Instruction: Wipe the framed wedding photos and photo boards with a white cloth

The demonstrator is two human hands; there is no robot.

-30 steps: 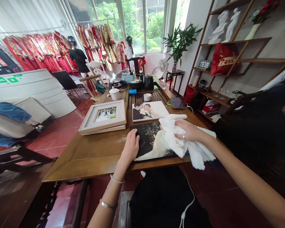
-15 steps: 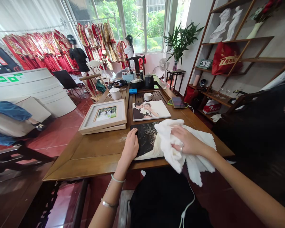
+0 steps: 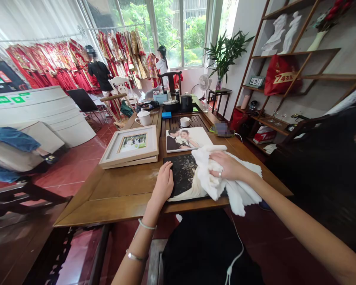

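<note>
- Head feed, my reading: left hand [image 3: 165,180] lies along the left edge of the dark photo panel [image 3: 180,170], fingers close together and fairly straight; thumb grip I cannot make out.
- Right hand [image 3: 228,167] bunches the white towel [image 3: 204,157], fingers pressed into the cloth over the panel's right part.
- Panel lies flat on the wooden counter [image 3: 112,198], close to its near edge.
- Risk: a hard pull of the towel toward the wearer could, I judge, slide the panel off that edge; only the left hand visibly steadies it.
- Risk: the towel's loose end hangs past the counter edge and might snag the white cable [image 3: 231,266].
- Risk: a wide sweep away from the body may nudge the couple portrait panel [image 3: 192,140]; towel contact there I cannot tell.
- Pale specks on the dark panel: print or grit, undetermined. Grit could scratch under rubbing.
- Count: towel, one; dark panel, one; couple portrait, one; pale picture frames [image 3: 109,153], two, stacked; lidded mug [image 3: 142,118], one; small white cup [image 3: 184,122], one.
</note>
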